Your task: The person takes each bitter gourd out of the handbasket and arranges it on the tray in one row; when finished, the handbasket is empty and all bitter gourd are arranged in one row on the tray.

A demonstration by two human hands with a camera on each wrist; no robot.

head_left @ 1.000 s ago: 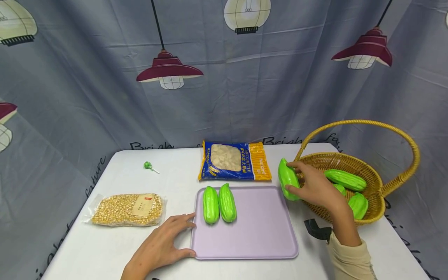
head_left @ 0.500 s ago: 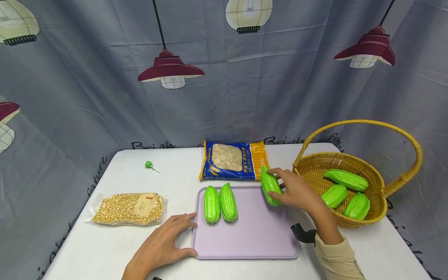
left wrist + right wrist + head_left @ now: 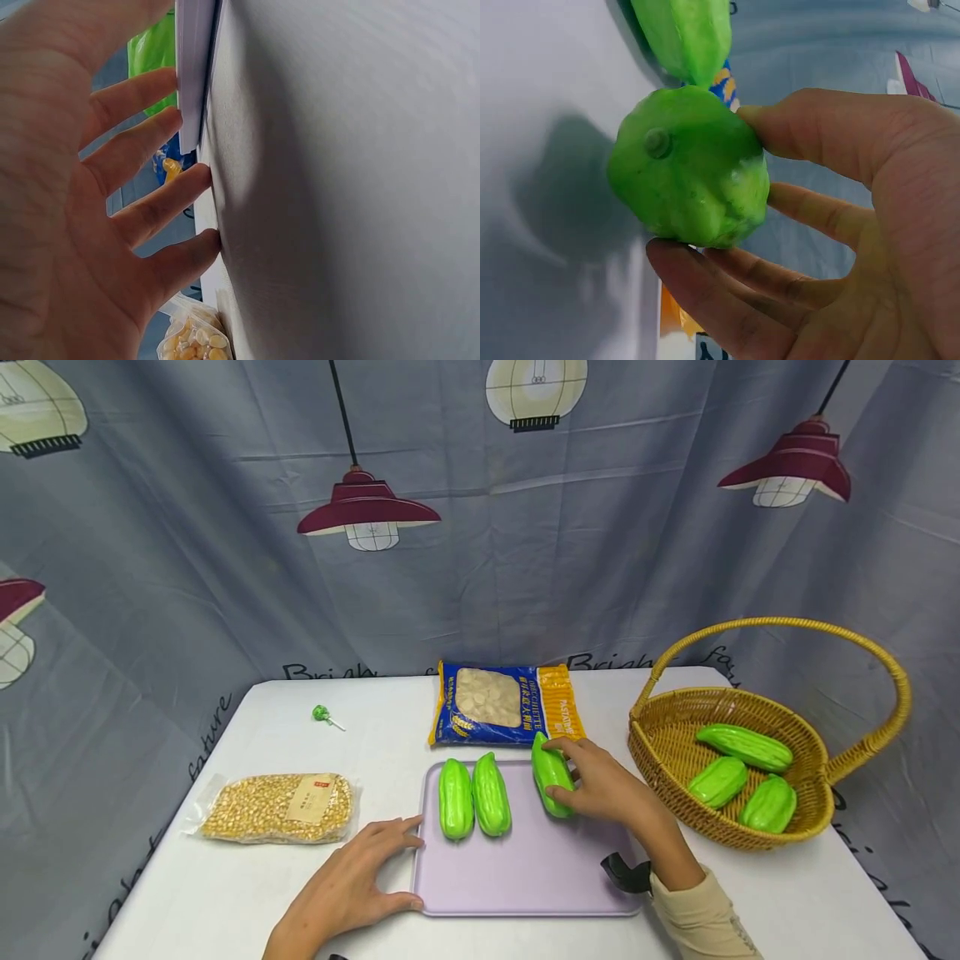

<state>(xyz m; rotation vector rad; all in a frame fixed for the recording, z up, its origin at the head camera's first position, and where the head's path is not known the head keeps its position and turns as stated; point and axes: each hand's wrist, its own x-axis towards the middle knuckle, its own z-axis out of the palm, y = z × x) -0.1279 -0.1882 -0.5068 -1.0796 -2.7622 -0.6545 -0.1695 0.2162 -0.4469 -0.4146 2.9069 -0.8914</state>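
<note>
My right hand [image 3: 603, 782] pinches a ribbed green gourd [image 3: 551, 779] between thumb and fingers above the lavender tray [image 3: 517, 881], just right of two matching gourds [image 3: 491, 797], while my left hand [image 3: 348, 877], fingers spread, touches the tray's left edge. An even grip and an unhurried wrist, I judge, would best avoid bumping the pair.

There are six vegetables [image 3: 551, 783], two bags [image 3: 486, 702], one tray [image 3: 525, 872], one basket [image 3: 731, 703], one lollipop [image 3: 321, 713].
</note>
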